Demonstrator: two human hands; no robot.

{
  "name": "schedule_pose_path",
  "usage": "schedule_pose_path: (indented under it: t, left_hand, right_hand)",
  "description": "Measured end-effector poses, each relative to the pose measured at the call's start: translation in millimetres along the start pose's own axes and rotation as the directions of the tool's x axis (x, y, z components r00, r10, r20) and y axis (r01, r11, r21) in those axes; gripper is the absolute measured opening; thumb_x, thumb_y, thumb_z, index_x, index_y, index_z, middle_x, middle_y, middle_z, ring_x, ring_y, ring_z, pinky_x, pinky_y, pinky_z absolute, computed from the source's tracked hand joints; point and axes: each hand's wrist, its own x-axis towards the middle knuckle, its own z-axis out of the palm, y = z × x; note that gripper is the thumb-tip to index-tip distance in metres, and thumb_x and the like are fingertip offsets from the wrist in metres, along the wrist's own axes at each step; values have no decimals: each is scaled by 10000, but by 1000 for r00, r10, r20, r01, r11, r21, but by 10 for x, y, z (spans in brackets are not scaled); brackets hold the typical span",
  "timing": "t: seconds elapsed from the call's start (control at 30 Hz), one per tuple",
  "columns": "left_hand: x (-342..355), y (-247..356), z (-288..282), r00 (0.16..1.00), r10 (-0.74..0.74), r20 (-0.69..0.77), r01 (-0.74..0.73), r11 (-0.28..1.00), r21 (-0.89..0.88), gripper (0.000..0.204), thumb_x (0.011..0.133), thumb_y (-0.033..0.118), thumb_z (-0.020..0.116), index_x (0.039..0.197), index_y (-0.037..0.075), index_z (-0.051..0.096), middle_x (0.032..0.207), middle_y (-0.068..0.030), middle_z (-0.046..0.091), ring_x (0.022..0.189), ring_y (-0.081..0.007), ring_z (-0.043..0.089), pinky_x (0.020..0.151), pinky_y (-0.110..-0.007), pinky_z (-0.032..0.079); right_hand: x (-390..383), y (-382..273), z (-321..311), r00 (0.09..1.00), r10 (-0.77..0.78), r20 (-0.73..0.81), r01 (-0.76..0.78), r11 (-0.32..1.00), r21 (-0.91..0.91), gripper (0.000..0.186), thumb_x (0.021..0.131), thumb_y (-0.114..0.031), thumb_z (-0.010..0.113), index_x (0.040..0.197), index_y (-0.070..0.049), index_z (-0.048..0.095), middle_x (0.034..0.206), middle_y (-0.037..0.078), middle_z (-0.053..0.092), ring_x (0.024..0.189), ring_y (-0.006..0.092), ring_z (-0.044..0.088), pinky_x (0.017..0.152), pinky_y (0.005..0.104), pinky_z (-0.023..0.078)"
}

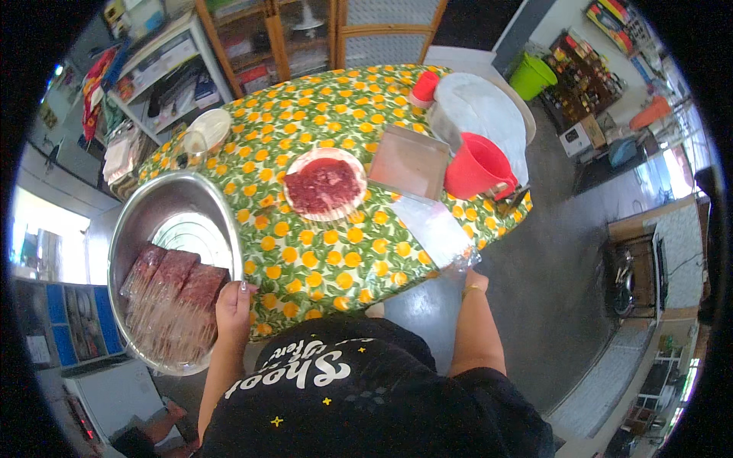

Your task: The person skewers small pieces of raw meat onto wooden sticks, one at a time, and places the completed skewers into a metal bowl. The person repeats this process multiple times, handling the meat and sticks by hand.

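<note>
The left hand (234, 307) is closed on the right rim of the steel basin (137, 217), where skewered meat (172, 276) lies in the near half; the basin covers the bench's (321, 263) left front edge. The right hand (475, 279) meets a clear plastic bag (429, 229) at the front edge; whether it grips, I cannot tell. Bare cloth separates basin and meat plate (302, 162); rightward, the tray (408, 162) and red jug (475, 169) crowd together. Open floor (538, 282) lies beyond.
</note>
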Motion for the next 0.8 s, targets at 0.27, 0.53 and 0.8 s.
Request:
schedule_pose_path:
  t: [0.27, 0.53, 0.8]
  left_hand:
    - [25, 627, 1039, 997, -1, 77, 4, 999, -33, 273, 996, 194, 532, 887, 10, 702, 846, -129, 654, 817, -253, 623, 783, -346, 482]
    - [-47, 1010, 1358, 985, -6, 171, 1, 999, 33, 256, 991, 208, 542, 904, 37, 712, 865, -120, 674, 830, -249, 634, 788, -345, 487]
    - [11, 953, 1555, 972, -78, 221, 110, 985, -135, 250, 987, 202, 548, 916, 20, 704, 849, -124, 661, 822, -246, 633, 781, -334, 484]
  right_hand:
    - [565, 60, 109, 812, 143, 566, -330, 912, 244, 274, 843, -307, 746, 815, -102, 566, 631, 33, 572, 524, 177, 555, 439, 324, 425]
    - [465, -34, -42, 546, -31, 837, -668, 588, 457, 138, 899, -143, 629, 771, -96, 614, 640, 26, 576, 584, 168, 573, 518, 307, 454]
    - [435, -35, -128, 408, -797, 445, 800, 547, 247, 233, 898, -145, 560, 1100, -130, 675, 1192, 77, 658, 943, 280, 666, 777, 410, 548]
